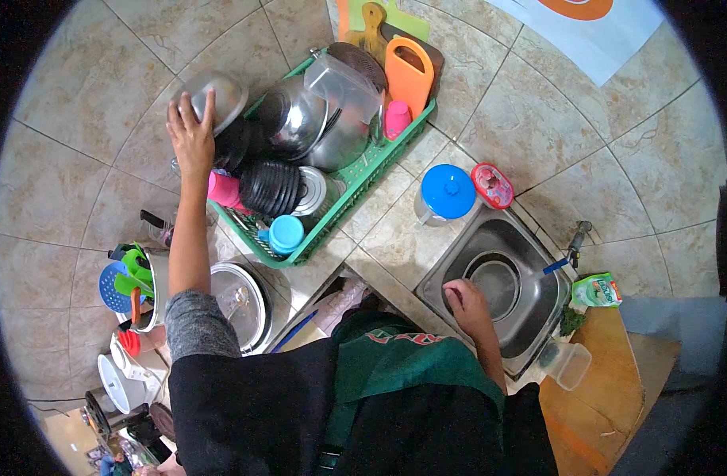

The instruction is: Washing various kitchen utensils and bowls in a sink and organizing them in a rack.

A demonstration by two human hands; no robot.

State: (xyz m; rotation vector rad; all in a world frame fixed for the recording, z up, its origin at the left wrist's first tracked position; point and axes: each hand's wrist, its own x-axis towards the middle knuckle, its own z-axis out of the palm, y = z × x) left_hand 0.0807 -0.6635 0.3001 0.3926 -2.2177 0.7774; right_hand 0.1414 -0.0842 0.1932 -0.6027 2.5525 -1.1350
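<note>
My left hand [191, 128] is stretched to the far left end of a green plastic dish basket [372, 175], its fingers spread on a round metal bowl [226, 98]; whether they grip it I cannot tell. The basket holds steel bowls [304, 119], a clear plastic container [342, 83], black stacked dishes [271, 187], pink cups [397, 113] and a light blue cup [286, 234]. My right hand [469, 304] hangs over the near left rim of the steel sink [533, 297], fingers curled, with no object visible in it. A round metal vessel [494, 279] lies in the sink.
A blue-lidded pitcher [448, 193] and a red-pink tub [492, 185] stand behind the sink, beside the faucet [575, 241]. Cutting boards [408, 77] lean behind the basket. Left are a utensil container [155, 291] and a round metal tray [235, 303]. A clear tub [569, 366] lies right.
</note>
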